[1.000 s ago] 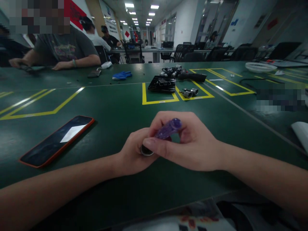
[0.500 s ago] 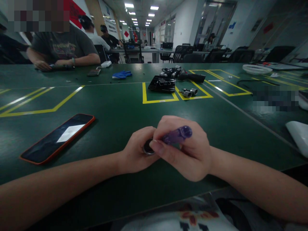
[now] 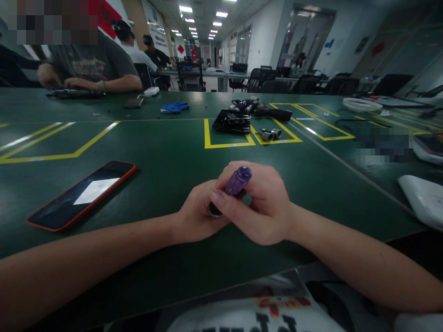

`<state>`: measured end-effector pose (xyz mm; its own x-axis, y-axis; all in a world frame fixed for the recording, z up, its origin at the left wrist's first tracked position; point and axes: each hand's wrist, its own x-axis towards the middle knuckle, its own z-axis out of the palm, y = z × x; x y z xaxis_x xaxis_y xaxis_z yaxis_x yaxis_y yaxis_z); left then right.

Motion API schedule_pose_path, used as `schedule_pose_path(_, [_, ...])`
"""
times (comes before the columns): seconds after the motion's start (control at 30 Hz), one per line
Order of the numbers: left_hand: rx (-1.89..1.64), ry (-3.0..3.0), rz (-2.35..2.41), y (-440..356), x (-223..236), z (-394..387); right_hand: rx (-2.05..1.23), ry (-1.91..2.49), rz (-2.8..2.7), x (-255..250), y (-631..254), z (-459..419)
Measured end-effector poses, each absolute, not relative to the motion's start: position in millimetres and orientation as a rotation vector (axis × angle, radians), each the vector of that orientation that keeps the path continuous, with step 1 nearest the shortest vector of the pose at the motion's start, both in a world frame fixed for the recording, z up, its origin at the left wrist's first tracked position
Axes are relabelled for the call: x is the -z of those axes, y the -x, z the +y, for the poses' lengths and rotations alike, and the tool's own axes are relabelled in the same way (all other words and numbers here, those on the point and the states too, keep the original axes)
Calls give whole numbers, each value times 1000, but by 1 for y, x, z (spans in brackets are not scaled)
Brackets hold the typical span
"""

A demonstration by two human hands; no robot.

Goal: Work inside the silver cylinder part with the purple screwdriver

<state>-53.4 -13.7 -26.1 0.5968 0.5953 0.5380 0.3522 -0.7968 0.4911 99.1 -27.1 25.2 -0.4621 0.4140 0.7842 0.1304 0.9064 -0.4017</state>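
My right hand (image 3: 259,203) is closed round a screwdriver with a see-through purple handle (image 3: 238,180). The handle's butt points up towards me, and its tip is hidden by my fingers. Just left of it, my left hand (image 3: 197,212) wraps round a small round metal part (image 3: 215,211) with a dark opening and a shiny rim; most of that part is covered. Both hands touch each other above the green table (image 3: 166,267).
A phone in an orange case (image 3: 83,196) lies to the left. Further off are two metal cylinders (image 3: 270,134), a black packet (image 3: 231,122), several dark parts and a blue glove (image 3: 175,107). A white device (image 3: 422,198) is at right. Across the table sits a person (image 3: 93,69).
My right hand has shifted slightly left, and the purple handle has swung from leaning right to standing more upright. My left hand keeps hold of the metal part.
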Motion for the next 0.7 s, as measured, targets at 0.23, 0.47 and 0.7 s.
schedule_pose_path(0.23, [-1015, -2508, 838, 52, 25, -15, -361, 415, -2027, -26, -97, -26])
schedule_pose_path(0.47, [-1029, -2459, 788, 52, 30, -13, -352, 381, -1982, -24, -98, -25])
schedule_pose_path(0.7, [-1172, -2459, 712, 50, 28, -15, -408, 341, -1941, -20, -102, -24])
